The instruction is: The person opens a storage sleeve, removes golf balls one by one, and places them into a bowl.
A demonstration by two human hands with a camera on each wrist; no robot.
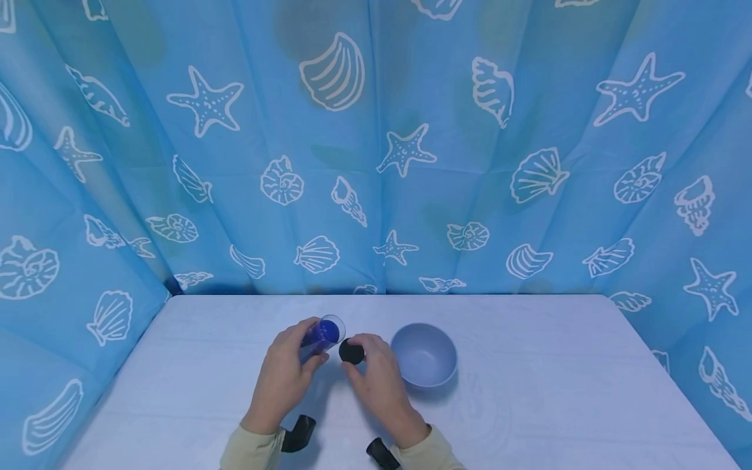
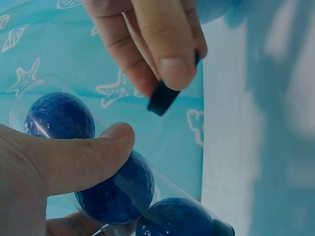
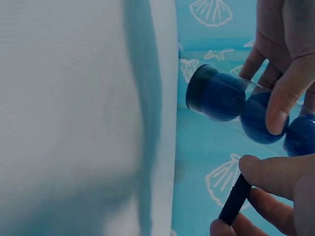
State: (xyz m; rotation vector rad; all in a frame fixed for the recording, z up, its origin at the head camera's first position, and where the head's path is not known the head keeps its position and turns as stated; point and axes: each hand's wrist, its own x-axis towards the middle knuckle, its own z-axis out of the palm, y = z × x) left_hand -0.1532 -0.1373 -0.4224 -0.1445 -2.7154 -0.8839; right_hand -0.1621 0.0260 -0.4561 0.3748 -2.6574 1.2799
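My left hand [image 1: 284,375] grips a clear plastic tube [image 1: 320,336] with three dark blue dimpled balls [image 2: 59,115] stacked inside it. Its mouth is uncapped and tilted away from me; a black cap [image 3: 199,88] closes the bottom end. My right hand [image 1: 378,378] pinches a loose black round cap [image 1: 351,352] between thumb and fingers, right beside the tube's open end. The left wrist view shows my left thumb [image 2: 74,157] pressed across the tube wall [image 2: 167,184], with the loose cap [image 2: 162,98] just above it.
A pale blue bowl [image 1: 424,356] sits on the white table [image 1: 529,391] just to the right of my right hand. A blue curtain [image 1: 376,143] printed with shells and starfish hangs along the back and both sides.
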